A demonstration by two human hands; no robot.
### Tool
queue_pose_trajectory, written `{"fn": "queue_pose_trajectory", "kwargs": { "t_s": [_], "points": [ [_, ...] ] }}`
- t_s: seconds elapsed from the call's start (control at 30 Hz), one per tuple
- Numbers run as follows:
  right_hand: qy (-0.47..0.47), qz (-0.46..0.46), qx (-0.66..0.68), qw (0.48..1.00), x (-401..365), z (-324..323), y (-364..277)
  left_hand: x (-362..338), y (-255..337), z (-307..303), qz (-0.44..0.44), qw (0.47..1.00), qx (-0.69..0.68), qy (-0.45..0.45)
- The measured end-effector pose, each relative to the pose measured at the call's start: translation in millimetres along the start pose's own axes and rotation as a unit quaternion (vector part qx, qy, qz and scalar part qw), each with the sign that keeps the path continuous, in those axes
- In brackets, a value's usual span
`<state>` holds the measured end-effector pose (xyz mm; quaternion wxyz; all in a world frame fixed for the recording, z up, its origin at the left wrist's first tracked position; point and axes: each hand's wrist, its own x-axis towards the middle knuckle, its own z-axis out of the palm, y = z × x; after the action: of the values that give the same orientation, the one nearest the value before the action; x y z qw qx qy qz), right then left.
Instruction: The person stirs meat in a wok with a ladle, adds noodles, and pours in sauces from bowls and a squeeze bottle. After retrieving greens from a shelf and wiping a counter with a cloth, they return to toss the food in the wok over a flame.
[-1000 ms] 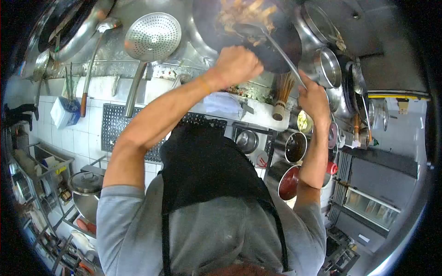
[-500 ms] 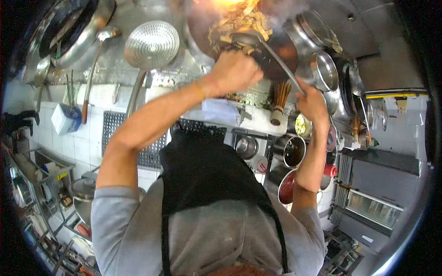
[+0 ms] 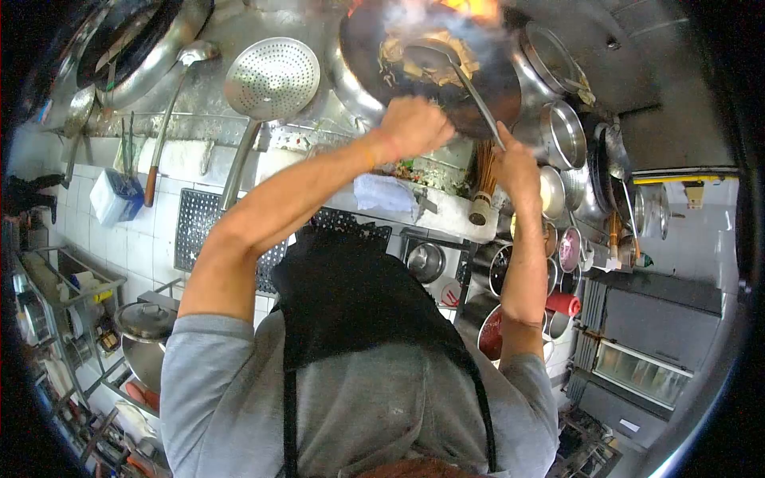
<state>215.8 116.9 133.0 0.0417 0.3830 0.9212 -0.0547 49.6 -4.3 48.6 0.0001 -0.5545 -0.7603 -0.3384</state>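
Observation:
My left hand [image 3: 418,127] is closed in a fist at the near rim of a dark wok [image 3: 498,84]; the part it grips is hidden under the fingers. In my right hand [image 3: 516,169] is the long handle of a wok ladle [image 3: 478,99], its bowl down in the food. Pale brown strips of food [image 3: 458,70] lie around the ladle's bowl, partly veiled by smoke. Flames [image 3: 470,9] rise behind the wok's far edge.
A perforated strainer [image 3: 272,78] and another ladle [image 3: 197,54] lie to the left. A bamboo brush [image 3: 482,203] stands near my right wrist. Metal pots [image 3: 566,135] and sauce containers [image 3: 492,333] line the right side. A folded white cloth [image 3: 385,196] lies on the near ledge.
The food, spread high toward the far edge before, now sits gathered in the wok. The wok's angle has changed. The ladle has moved slightly up, and my left hand slightly down.

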Motion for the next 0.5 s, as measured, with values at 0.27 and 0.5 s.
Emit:
{"fn": "queue_pose_trajectory", "kwargs": {
  "t_s": [0.27, 0.5],
  "points": [
    [0.006, -0.038, 0.03, 0.999, -6.1, -20.9, 20.9, 26.4, 5.7, -39.3, -0.005, 1.0, 0.007, 0.023],
    [0.063, -0.017, -0.026, 0.998, 27.9, 24.0, -0.9, 7.6, -12.2, 13.2, -0.014, 1.0, 0.013, 0.005]
  ]
}}
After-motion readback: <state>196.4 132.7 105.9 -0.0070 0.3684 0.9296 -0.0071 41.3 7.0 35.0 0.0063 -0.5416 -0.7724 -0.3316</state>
